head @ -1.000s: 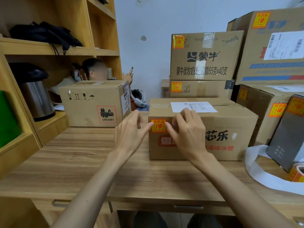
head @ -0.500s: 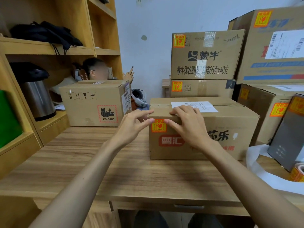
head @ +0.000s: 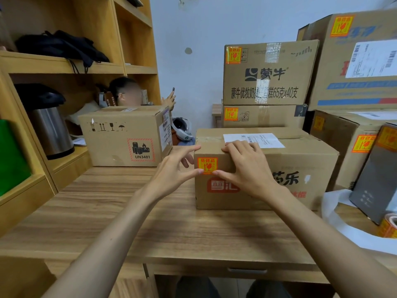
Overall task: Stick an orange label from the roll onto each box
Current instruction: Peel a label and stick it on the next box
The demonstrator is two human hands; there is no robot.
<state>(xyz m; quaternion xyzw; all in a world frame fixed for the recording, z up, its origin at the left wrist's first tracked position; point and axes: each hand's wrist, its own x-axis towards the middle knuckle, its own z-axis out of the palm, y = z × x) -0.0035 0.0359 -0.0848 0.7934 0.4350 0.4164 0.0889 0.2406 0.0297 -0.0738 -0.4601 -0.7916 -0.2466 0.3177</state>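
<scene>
A brown cardboard box stands on the wooden desk in front of me, with an orange label stuck on the upper left of its front face. My left hand wraps the box's left corner, thumb tip at the label's lower edge. My right hand lies flat on the front face, fingers over the top edge, thumb touching the label's lower right corner. The orange label roll sits at the far right edge, partly cut off. A second box with a UN3481 mark stands to the left and shows no orange label.
Several labelled boxes are stacked behind and to the right. White backing paper trails over the desk's right side by a dark grey box. A wooden shelf with a metal kettle stands left. A person sits behind the left box.
Both hands have slid up and apart from the label: the right hand's fingers now reach over the box's top edge, and the left hand has moved to the box's left corner.
</scene>
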